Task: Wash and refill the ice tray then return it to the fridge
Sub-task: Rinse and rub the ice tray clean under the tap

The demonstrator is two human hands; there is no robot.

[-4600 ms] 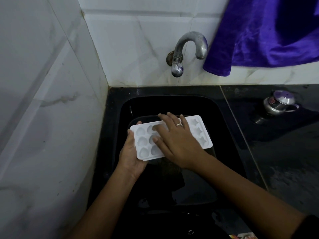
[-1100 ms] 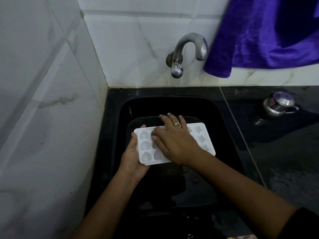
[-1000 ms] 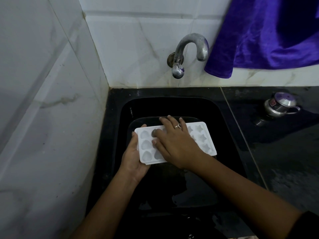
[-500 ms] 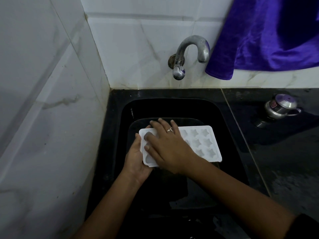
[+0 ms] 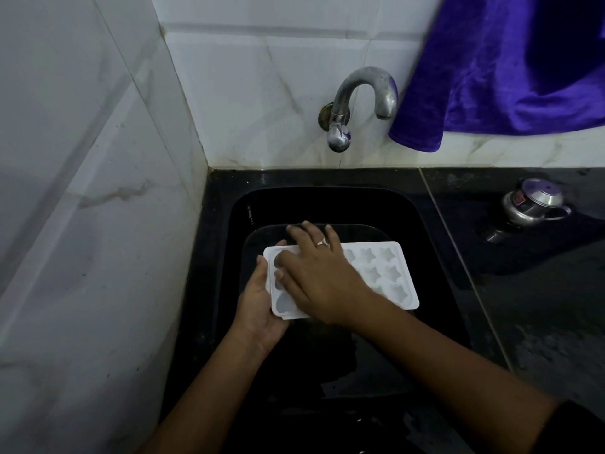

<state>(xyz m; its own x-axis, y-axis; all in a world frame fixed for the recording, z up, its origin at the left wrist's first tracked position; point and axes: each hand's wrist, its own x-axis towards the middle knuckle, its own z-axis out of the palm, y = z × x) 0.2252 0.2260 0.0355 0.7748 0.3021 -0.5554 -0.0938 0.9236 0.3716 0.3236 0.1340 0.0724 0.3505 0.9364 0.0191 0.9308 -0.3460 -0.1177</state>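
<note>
A white ice tray with star and heart shaped cells is held level over the black sink. My left hand grips the tray's left end from below and the side. My right hand, with a ring on one finger, lies flat on the tray's left cells with its fingers spread, covering them. The star cells at the right end are in plain sight. No water runs from the metal tap on the back wall.
A purple cloth hangs at the upper right, close to the tap. A small steel lidded pot stands on the dark counter right of the sink. White tiled walls close in on the left and back. A dark basin sits inside the sink under the tray.
My right hand has slid left across the tray, from its middle to its left cells, uncovering the star cells. The tray sits slightly lower and further right in view.
</note>
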